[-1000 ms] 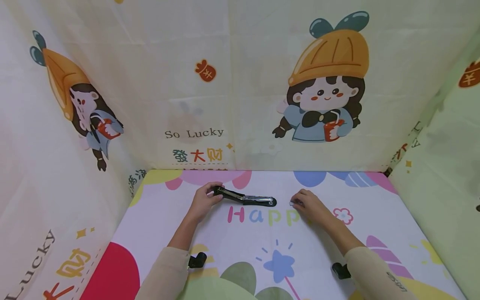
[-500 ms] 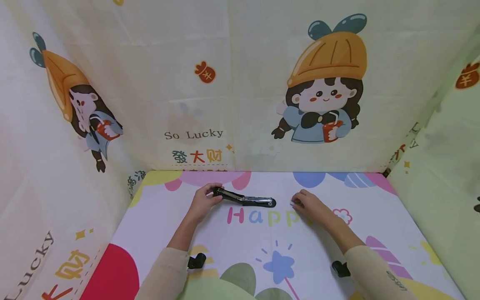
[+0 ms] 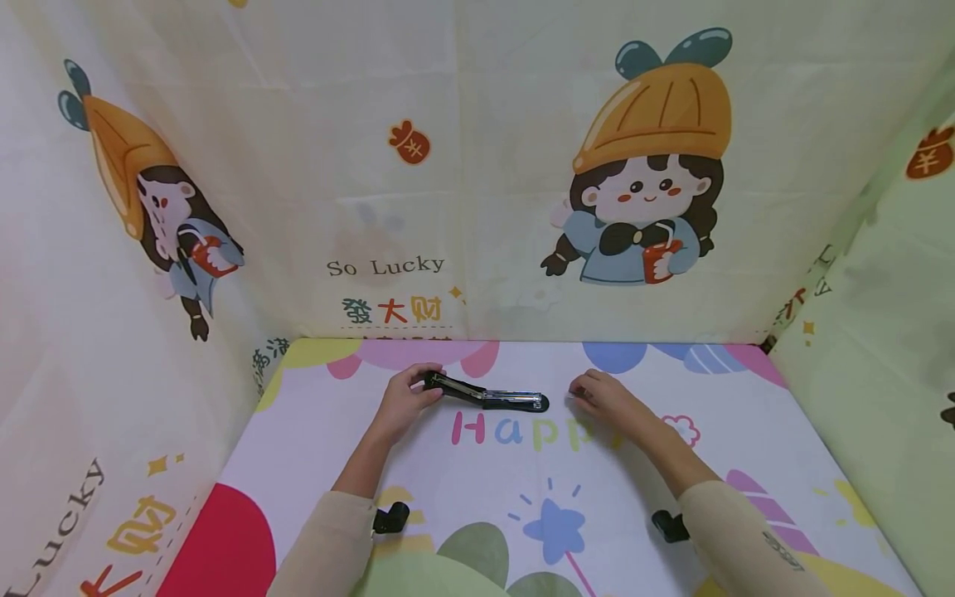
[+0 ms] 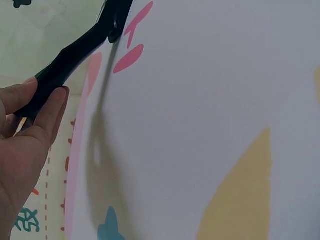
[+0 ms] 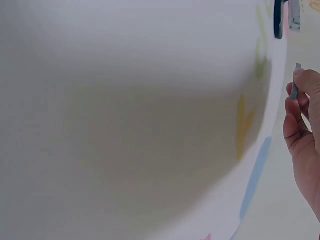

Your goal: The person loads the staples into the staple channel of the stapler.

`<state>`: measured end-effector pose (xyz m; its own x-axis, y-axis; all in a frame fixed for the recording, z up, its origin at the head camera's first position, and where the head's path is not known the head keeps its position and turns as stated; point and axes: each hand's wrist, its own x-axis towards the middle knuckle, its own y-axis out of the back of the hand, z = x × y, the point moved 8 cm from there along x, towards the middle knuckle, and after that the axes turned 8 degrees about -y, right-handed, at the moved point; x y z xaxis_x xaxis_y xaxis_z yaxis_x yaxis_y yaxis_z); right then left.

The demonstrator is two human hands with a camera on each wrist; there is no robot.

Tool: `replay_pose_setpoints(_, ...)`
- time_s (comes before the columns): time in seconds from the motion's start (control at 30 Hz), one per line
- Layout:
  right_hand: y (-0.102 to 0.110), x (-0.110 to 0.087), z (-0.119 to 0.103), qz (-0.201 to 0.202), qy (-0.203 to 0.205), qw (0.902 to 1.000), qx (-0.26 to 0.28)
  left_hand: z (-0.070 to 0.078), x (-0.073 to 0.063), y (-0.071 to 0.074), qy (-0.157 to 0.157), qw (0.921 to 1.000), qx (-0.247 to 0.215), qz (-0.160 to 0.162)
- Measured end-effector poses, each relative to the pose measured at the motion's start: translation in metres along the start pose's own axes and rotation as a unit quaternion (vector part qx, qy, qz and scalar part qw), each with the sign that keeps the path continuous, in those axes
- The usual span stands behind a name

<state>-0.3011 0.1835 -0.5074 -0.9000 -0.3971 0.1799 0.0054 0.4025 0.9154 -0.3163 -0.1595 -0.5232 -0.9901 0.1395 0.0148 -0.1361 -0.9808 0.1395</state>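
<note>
A black stapler (image 3: 515, 401) lies opened out above the printed word on the tabletop, its metal staple channel facing up. My left hand (image 3: 405, 404) grips the end of its raised cover between thumb and fingers; the left wrist view shows that hand (image 4: 22, 145) round the black cover (image 4: 62, 65). To the right of the stapler, apart from it, my right hand (image 3: 608, 404) pinches a small grey strip of staples (image 5: 294, 91) between thumb and fingertips. In the head view the fingers hide most of that strip.
A white tabletop (image 3: 462, 481) with colourful prints lies under both hands. Cream cloth walls (image 3: 507, 207) with cartoon figures stand at the back and both sides. Black wrist-worn pieces (image 3: 391, 518) show at both sleeves.
My right hand has moved slightly left and away from me, closer to the stapler, with the staple strip still pinched. The left hand and the stapler have stayed in place.
</note>
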Motion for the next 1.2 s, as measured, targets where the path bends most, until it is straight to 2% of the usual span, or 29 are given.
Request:
replay_pose_setpoints(0.23, 0.0, 0.01, -0.022, 0.018, 0.034, 0.9991, 0.015, 0.002, -0.001, -0.001, 0.0, 1.0, 0.001, 0.002)
replay_pose_setpoints(0.57, -0.005, 0.024, -0.05, 0.021, 0.066, 0.9974, 0.018, 0.001, 0.001, 0.001, -0.001, 0.9999, 0.01, 0.003)
replay_pose_setpoints(0.93, -0.018, 0.04, -0.076, 0.025, 0.08, 0.9962, 0.022, 0.002, 0.001, 0.001, 0.001, 0.9998, 0.022, 0.002)
replay_pose_setpoints(1.07, -0.022, 0.046, -0.087, 0.024, 0.094, 0.9952, 0.009, 0.003, 0.001, 0.001, -0.004, 0.9996, 0.028, 0.0)
replay_pose_setpoints(1.2, -0.026, 0.051, -0.093, 0.016, 0.089, 0.9959, -0.003, 0.004, 0.0, 0.001, -0.005, 0.9996, 0.027, -0.002)
